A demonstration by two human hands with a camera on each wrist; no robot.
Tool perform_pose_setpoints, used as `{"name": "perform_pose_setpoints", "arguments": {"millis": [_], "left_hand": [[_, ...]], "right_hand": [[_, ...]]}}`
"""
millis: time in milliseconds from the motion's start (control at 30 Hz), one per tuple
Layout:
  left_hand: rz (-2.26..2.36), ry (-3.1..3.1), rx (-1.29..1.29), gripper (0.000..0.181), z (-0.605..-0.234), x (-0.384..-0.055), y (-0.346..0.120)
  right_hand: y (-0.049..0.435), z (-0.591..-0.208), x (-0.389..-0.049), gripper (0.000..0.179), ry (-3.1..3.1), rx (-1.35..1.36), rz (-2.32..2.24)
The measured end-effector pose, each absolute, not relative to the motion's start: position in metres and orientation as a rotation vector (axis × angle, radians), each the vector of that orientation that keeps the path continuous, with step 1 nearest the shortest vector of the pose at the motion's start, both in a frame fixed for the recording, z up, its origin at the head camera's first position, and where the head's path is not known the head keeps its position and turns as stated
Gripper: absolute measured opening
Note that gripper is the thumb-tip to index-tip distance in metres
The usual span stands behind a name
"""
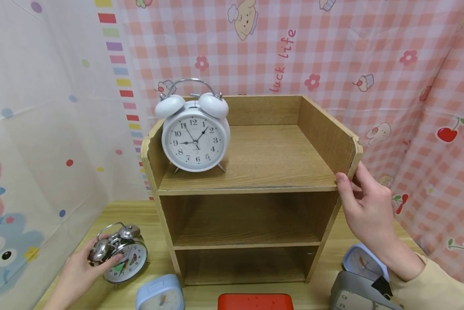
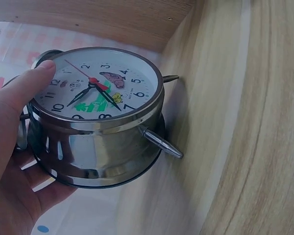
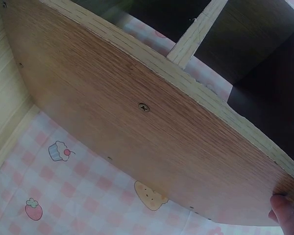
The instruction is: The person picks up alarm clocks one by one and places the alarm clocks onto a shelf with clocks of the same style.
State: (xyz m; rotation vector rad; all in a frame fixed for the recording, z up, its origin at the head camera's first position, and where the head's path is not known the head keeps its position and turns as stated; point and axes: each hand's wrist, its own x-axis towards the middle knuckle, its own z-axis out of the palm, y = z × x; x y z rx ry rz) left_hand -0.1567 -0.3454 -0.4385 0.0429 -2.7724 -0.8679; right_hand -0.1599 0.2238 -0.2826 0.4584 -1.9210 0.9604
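My left hand (image 1: 80,269) grips a silver twin-bell alarm clock (image 1: 128,261) at the left of the wooden shelf unit. In the left wrist view the thumb lies on the rim of that clock's face (image 2: 95,93), the other fingers are behind it, and its metal feet point toward the tabletop. With thumb and fingers my right hand (image 1: 371,211) pinches the right side panel of the shelf unit (image 1: 247,188) near the top board. On the top board's left end stands a white twin-bell alarm clock (image 1: 195,137), upright and facing me.
A light blue clock (image 1: 160,292) and a red object (image 1: 255,302) are in front of the shelf unit. To the right sit a blue-rimmed clock (image 1: 363,260) and a grey clock (image 1: 357,292). Patterned cloth (image 1: 255,56) hangs behind and at both sides.
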Motion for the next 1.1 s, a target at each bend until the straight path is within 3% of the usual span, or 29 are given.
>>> {"name": "perform_pose_setpoints", "arguments": {"millis": [1100], "left_hand": [[-0.977, -2.692, 0.196, 0.076, -0.436, -0.148, -0.343]], "right_hand": [[0.226, -0.284, -0.16, 0.024, -1.92, 0.46, 0.951]]}}
